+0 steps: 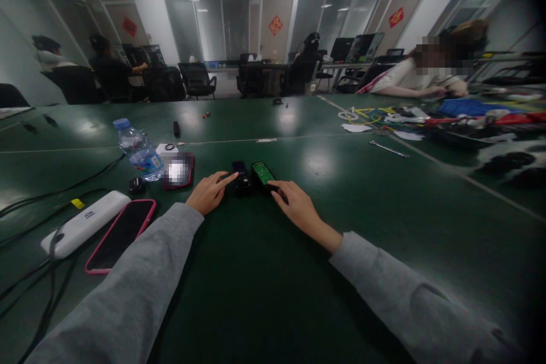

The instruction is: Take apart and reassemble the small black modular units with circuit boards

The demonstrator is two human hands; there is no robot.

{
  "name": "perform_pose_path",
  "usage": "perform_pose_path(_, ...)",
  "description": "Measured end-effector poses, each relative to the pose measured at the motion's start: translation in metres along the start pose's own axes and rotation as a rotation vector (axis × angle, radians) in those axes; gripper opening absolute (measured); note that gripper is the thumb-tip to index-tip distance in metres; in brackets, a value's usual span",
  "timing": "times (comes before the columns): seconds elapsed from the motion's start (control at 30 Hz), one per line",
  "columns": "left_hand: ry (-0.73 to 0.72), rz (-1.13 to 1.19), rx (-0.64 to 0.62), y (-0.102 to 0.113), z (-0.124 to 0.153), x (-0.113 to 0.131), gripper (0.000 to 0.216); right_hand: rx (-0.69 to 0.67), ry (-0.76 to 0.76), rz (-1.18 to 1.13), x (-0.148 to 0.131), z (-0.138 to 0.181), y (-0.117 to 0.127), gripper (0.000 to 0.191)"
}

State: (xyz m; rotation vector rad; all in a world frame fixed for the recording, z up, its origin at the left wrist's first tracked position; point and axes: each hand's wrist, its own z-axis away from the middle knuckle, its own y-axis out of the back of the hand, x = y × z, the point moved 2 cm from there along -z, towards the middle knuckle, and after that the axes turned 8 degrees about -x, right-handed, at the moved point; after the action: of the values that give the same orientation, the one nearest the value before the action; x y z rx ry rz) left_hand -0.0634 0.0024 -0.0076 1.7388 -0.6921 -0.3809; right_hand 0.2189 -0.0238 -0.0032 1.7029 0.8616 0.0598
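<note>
1. Resting on the dark green tabletop (264,273), both hands lie side by side in the head view, sleeves grey.
2. Left hand (207,193): index finger extended onto the black casing (241,175), other fingers loosely curled; nothing grasped.
3. Right hand (296,207): fingertips touch the near edge of the green circuit board (263,172), not closed around it.
4. Casing and board lie just beside each other, between the two hands' fingertips.
5. Left of the left hand: water bottle (139,151), pink-cased phone (121,234), white power bank (85,223).
6. Beyond the right hand, well apart: a seated person (420,77).
</note>
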Motion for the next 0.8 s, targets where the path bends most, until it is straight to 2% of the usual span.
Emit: perform_pose_path(0.8,0.006,0.004,-0.007,-0.0002,0.0,0.0,0.065,0.02,0.024,0.025,-0.0007,-0.0009,-0.0002,0.029)
